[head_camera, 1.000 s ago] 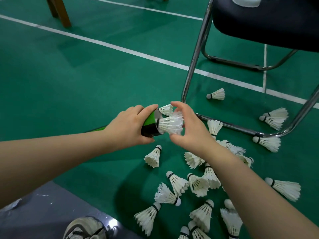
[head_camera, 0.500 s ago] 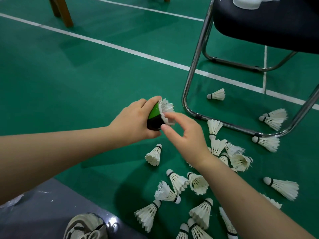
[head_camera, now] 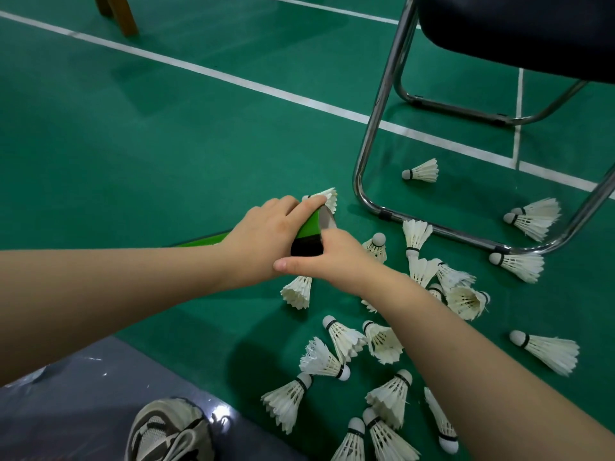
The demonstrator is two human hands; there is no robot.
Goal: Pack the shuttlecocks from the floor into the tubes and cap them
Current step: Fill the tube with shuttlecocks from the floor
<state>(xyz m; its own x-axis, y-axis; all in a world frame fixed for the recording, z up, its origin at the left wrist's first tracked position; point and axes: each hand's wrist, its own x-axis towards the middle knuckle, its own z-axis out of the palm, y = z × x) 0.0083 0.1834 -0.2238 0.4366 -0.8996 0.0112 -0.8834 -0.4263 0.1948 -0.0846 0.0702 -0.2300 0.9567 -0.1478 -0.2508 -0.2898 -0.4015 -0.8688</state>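
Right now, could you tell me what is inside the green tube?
The tube mouth shows only pale inner wall; the right hand and the steep angle hide anything deeper.

White feathered shuttlecocks [head_camera: 346,341] lie scattered on the green court floor [head_camera: 166,144], right of the hands, before the chrome-tube chair frame [head_camera: 376,128]

Head camera — one wide-angle view, looking forward and down.
Close above both forearms; green court floor [head_camera: 166,161] fills the frame — chair [head_camera: 382,128] upper right.
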